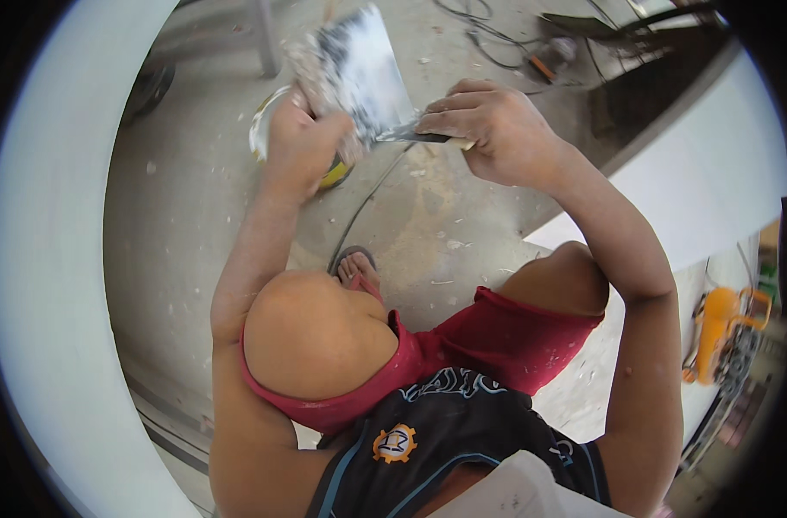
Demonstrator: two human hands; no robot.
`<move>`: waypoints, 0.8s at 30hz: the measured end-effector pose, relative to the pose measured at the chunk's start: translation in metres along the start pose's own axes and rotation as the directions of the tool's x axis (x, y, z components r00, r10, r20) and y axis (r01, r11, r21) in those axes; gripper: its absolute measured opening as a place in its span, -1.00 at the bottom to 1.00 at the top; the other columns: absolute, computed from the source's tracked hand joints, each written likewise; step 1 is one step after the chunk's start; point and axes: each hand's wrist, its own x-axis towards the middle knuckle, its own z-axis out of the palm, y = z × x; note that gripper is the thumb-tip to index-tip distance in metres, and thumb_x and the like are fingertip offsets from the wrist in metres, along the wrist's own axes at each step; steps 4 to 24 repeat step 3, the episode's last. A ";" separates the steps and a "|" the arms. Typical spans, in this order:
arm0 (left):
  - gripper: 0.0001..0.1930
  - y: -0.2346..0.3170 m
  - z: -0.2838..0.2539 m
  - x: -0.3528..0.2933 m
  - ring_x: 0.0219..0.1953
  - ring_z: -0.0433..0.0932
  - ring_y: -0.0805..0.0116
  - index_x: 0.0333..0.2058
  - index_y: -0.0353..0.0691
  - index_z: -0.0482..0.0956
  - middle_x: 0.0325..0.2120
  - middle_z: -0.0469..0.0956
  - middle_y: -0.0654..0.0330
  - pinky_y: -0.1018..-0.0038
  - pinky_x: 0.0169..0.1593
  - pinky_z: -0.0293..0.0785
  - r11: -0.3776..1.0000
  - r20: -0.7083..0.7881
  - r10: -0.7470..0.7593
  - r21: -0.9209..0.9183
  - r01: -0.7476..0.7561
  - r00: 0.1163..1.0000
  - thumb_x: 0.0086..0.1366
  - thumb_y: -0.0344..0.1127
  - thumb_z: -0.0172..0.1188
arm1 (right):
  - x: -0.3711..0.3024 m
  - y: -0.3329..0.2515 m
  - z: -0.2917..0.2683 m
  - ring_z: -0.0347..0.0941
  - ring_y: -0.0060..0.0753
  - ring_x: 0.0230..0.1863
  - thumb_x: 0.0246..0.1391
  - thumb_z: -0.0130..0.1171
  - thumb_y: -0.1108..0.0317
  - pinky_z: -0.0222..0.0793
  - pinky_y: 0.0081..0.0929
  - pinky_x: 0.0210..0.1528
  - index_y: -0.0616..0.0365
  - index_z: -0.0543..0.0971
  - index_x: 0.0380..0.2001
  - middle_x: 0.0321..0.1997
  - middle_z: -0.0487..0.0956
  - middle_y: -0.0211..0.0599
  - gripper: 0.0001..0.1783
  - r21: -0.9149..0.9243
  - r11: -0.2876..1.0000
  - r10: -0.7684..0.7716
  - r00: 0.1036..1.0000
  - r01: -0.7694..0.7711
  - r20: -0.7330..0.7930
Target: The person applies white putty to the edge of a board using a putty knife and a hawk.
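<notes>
My left hand (305, 145) is closed around the caked handle edge of a wide putty knife (378, 65). Its broad flat blade points away from me and carries grey-white smears. In my right hand (505, 129) is a smaller putty knife (402, 132), gripped with the fingers over its dark blade. The smaller blade's tip meets the lower edge of the wide blade, or lies just beside it. Beneath my left hand stands a bucket (335, 175) with a yellow side and pale rim, mostly covered by the hand. Motion blurs the left hand and wide knife.
A white panel (687, 173) slopes across the right side, and a pale curved surface (56, 259) fills the left. A power tool (549, 62) with dark cables lies on the stained floor ahead. Yellow equipment (717, 332) stands at the far right. A cord runs past my sandalled foot (357, 269).
</notes>
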 end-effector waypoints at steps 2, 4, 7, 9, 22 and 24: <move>-0.56 0.016 -0.031 0.013 -0.29 0.49 0.42 -0.09 -0.27 0.36 -0.27 0.49 0.19 0.47 -0.17 0.44 0.991 -0.163 0.112 -0.060 -0.123 0.980 -0.04 -0.58 0.06 | 0.017 0.011 0.009 0.43 -0.16 -0.21 -0.48 0.02 0.67 0.41 -0.37 -0.18 0.15 0.55 -0.27 -0.26 0.56 -0.25 -0.49 0.114 0.993 0.008 0.999 -0.013 0.047; -0.49 0.022 -0.036 0.015 -0.27 0.51 0.37 -0.02 -0.20 0.30 -0.19 0.47 0.16 0.39 -0.13 0.47 0.978 -0.266 0.161 -0.088 -0.191 0.950 -0.03 -0.57 0.08 | 0.018 0.023 0.012 0.43 -0.16 -0.21 -0.46 0.02 0.67 0.41 -0.38 -0.17 0.14 0.55 -0.26 -0.25 0.56 -0.24 -0.49 0.134 0.991 -0.002 0.998 -0.006 0.063; -0.49 0.022 -0.036 0.015 -0.27 0.51 0.37 -0.02 -0.20 0.30 -0.19 0.47 0.16 0.39 -0.13 0.47 0.978 -0.266 0.161 -0.088 -0.191 0.950 -0.03 -0.57 0.08 | 0.018 0.023 0.012 0.43 -0.16 -0.21 -0.46 0.02 0.67 0.41 -0.38 -0.17 0.14 0.55 -0.26 -0.25 0.56 -0.24 -0.49 0.134 0.991 -0.002 0.998 -0.006 0.063; -0.49 0.022 -0.036 0.015 -0.27 0.51 0.37 -0.02 -0.20 0.30 -0.19 0.47 0.16 0.39 -0.13 0.47 0.978 -0.266 0.161 -0.088 -0.191 0.950 -0.03 -0.57 0.08 | 0.018 0.023 0.012 0.43 -0.16 -0.21 -0.46 0.02 0.67 0.41 -0.38 -0.17 0.14 0.55 -0.26 -0.25 0.56 -0.24 -0.49 0.134 0.991 -0.002 0.998 -0.006 0.063; -0.49 0.022 -0.036 0.015 -0.27 0.51 0.37 -0.02 -0.20 0.30 -0.19 0.47 0.16 0.39 -0.13 0.47 0.978 -0.266 0.161 -0.088 -0.191 0.950 -0.03 -0.57 0.08 | 0.018 0.023 0.012 0.43 -0.16 -0.21 -0.46 0.02 0.67 0.41 -0.38 -0.17 0.14 0.55 -0.26 -0.25 0.56 -0.24 -0.49 0.134 0.991 -0.002 0.998 -0.006 0.063; -0.49 0.022 -0.036 0.015 -0.27 0.51 0.37 -0.02 -0.20 0.30 -0.19 0.47 0.16 0.39 -0.13 0.47 0.978 -0.266 0.161 -0.088 -0.191 0.950 -0.03 -0.57 0.08 | 0.018 0.023 0.012 0.43 -0.16 -0.21 -0.46 0.02 0.67 0.41 -0.38 -0.17 0.14 0.55 -0.26 -0.25 0.56 -0.24 -0.49 0.134 0.991 -0.002 0.998 -0.006 0.063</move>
